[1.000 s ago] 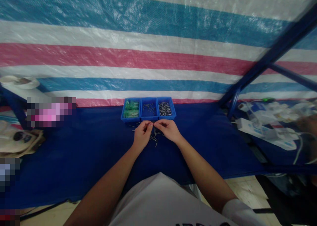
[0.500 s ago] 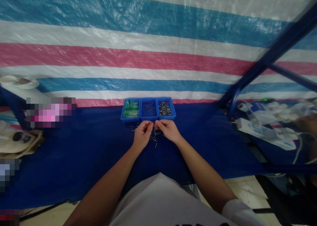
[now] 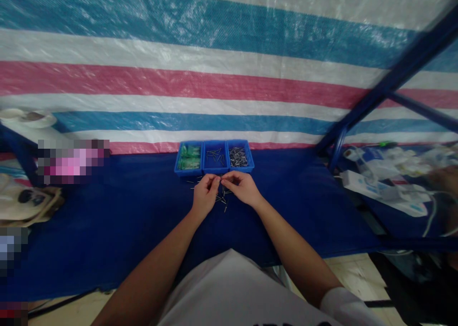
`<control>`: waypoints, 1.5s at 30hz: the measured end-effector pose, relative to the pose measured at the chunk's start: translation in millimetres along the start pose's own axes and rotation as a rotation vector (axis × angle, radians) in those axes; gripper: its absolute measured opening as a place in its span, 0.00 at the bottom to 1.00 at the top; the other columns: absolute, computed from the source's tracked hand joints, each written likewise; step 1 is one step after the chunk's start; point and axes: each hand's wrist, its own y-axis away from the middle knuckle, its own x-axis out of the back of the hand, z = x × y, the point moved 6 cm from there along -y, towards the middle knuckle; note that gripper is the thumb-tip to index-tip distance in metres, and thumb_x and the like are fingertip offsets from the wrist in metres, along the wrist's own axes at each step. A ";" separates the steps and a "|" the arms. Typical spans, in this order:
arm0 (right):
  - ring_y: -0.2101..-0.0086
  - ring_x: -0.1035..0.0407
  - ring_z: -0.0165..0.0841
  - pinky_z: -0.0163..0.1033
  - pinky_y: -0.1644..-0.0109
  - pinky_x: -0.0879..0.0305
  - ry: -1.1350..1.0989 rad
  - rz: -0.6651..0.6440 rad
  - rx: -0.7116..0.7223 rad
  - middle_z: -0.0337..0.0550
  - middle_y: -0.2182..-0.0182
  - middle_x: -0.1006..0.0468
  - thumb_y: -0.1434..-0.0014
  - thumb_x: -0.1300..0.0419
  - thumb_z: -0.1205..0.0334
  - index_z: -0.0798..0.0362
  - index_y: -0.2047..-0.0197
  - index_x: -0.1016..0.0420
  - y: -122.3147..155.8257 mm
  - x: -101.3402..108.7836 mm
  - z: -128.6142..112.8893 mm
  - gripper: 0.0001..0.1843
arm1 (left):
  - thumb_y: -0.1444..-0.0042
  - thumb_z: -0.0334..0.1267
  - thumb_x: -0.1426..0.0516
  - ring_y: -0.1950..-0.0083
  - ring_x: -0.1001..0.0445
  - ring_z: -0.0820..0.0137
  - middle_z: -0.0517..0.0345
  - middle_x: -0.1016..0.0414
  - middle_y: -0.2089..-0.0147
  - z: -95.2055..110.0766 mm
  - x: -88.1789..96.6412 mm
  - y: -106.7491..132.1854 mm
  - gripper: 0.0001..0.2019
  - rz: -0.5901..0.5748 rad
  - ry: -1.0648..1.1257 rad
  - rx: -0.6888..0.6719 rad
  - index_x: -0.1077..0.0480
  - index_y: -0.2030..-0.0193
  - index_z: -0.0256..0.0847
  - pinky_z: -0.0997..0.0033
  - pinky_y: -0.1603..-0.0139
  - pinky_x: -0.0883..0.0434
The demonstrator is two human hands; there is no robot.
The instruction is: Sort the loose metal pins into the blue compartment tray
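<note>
My left hand (image 3: 205, 195) and my right hand (image 3: 240, 187) meet just in front of a blue plastic tray (image 3: 214, 169) with three compartments. Their fingertips nearly touch, pinched together at the tray's front wall. Whether they hold a thin pin there is too small to tell. Green pieces (image 3: 189, 157) fill the left compartment. The middle one has a few metal pins (image 3: 214, 156), and the right one has many more (image 3: 238, 157). Loose metal pins (image 3: 223, 197) lie on the dark blue cloth beneath and between my hands.
The dark blue cloth-covered table (image 3: 107, 221) spreads to both sides, backed by a striped tarpaulin (image 3: 179, 83). A blue metal frame bar (image 3: 390, 87) crosses at right, above white packages and cables (image 3: 382, 183). A cloth bag (image 3: 25, 202) lies at left.
My fingertips have drawn closer together above the loose pins, with the right hand shifting slightly left. The tray and the other objects stay in place.
</note>
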 end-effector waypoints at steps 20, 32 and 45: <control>0.72 0.31 0.29 0.33 0.67 0.38 0.102 -0.002 0.007 0.41 0.72 0.22 0.39 0.43 0.52 0.55 0.66 0.24 0.6 3.3 -1.5 0.15 | 0.42 0.48 0.44 0.79 0.38 0.77 0.66 0.36 0.80 3.0 -1.0 0.2 0.14 -0.010 0.021 -0.030 0.27 0.61 0.39 0.76 0.76 0.41; 0.77 0.33 0.27 0.32 0.69 0.38 0.144 -0.009 -0.006 0.40 0.78 0.24 0.38 0.47 0.41 0.55 0.76 0.25 1.3 2.9 -3.9 0.28 | 0.41 0.48 0.45 0.79 0.38 0.77 0.66 0.35 0.79 1.9 -2.6 -0.1 0.14 -0.037 0.056 -0.024 0.28 0.63 0.38 0.76 0.76 0.41; 0.80 0.36 0.27 0.33 0.69 0.39 0.197 -0.026 -0.006 0.39 0.84 0.29 0.38 0.52 0.36 0.54 0.83 0.29 1.7 2.9 -4.9 0.35 | 0.41 0.49 0.46 0.79 0.38 0.76 0.65 0.35 0.80 3.3 -2.3 -0.1 0.15 -0.041 0.071 0.006 0.28 0.65 0.38 0.76 0.76 0.40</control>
